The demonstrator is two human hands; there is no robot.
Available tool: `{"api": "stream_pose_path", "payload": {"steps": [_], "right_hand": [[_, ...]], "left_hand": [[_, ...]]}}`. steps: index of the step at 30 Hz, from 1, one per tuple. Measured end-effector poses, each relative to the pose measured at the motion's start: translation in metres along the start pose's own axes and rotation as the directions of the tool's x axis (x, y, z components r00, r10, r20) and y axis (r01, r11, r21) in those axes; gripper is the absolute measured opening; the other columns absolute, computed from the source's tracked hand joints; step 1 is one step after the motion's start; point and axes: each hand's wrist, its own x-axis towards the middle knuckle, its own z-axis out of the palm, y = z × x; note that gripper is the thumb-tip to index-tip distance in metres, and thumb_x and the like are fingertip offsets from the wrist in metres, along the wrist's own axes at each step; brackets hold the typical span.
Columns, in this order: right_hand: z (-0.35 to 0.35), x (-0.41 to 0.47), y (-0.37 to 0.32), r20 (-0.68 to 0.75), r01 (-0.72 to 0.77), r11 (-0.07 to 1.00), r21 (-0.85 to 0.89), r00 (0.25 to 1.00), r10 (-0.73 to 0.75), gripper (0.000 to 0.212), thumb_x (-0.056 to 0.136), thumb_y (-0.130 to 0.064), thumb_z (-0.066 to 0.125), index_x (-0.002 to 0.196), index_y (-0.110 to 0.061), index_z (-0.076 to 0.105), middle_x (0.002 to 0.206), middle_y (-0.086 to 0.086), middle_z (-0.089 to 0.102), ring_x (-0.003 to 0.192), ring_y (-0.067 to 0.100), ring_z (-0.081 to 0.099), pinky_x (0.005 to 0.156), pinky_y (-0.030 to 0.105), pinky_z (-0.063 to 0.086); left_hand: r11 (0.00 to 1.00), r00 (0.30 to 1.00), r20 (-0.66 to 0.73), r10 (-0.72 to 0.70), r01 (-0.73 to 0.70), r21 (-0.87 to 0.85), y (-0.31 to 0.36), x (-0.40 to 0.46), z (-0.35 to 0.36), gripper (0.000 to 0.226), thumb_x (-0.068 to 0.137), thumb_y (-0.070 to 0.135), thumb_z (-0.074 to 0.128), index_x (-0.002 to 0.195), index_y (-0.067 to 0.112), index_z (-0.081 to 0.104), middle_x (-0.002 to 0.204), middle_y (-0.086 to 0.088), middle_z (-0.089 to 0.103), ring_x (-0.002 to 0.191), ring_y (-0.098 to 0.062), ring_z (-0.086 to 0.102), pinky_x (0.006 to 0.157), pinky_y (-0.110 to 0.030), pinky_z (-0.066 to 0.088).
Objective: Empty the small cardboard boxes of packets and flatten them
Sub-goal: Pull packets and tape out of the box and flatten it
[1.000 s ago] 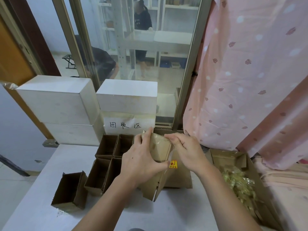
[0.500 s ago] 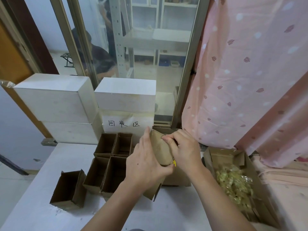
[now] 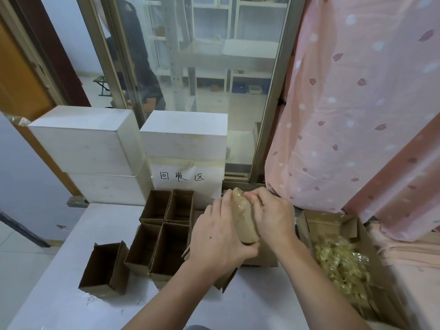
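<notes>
Left hand (image 3: 220, 236) curled round taped box (image 3: 242, 216) from left, thumb under near end; right hand (image 3: 273, 216) pinching its far top from right. Box held above counter (image 3: 59, 294), squeezed narrow between palms. Thin cardboard: light, likely creases easily, tape film slick; best gripped on bare edges. Five open empty boxes (image 3: 164, 236) stand left; carton of packets (image 3: 342, 265) right

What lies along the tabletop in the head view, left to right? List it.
Lone open box → cluster of four open boxes → left hand → taped box held by both hands → right hand → large box of packets.
</notes>
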Motion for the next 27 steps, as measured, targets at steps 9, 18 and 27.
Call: {"api": "stream_pose_path", "payload": {"steps": [9,18,27], "right_hand": [[-0.007,0.002,-0.008,0.365,-0.077,0.981,0.176,0.931,0.008,0.045,0.092,-0.065,0.054,0.128,-0.039,0.06,0.115,-0.034,0.056,0.111,0.004,0.055,0.094,0.032,0.047],[0.01,-0.003,-0.005,0.05,-0.076,0.995,0.07,0.996,0.073,0.034,0.1,-0.05,0.048,0.101,-0.033,0.077,0.082,-0.005,0.068,0.077,0.014,0.061,0.07,0.038,0.054],[-0.011,0.001,-0.008,0.448,-0.209,0.967,0.145,0.885,0.124,0.063,0.088,-0.076,0.035,0.138,-0.046,0.058,0.117,-0.007,0.056,0.111,0.008,0.053,0.1,0.033,0.045]], "left_hand": [[1.0,1.0,-0.016,0.003,-0.003,0.012,-0.01,0.0,-0.001,0.127,0.061,0.082,0.069,0.16,0.021,0.016,0.144,0.007,0.049,0.124,-0.013,0.054,0.101,-0.033,0.05],[0.999,1.0,0.026,-0.017,0.016,0.048,0.007,-0.006,0.004,0.126,0.059,0.078,0.063,0.161,0.016,0.023,0.147,0.004,0.05,0.125,-0.016,0.056,0.103,-0.034,0.049],[0.999,0.999,0.008,-0.039,0.039,0.008,-0.001,-0.005,-0.001,0.13,0.06,0.087,0.066,0.162,0.023,0.014,0.147,0.009,0.047,0.127,-0.011,0.052,0.106,-0.033,0.048]]}}
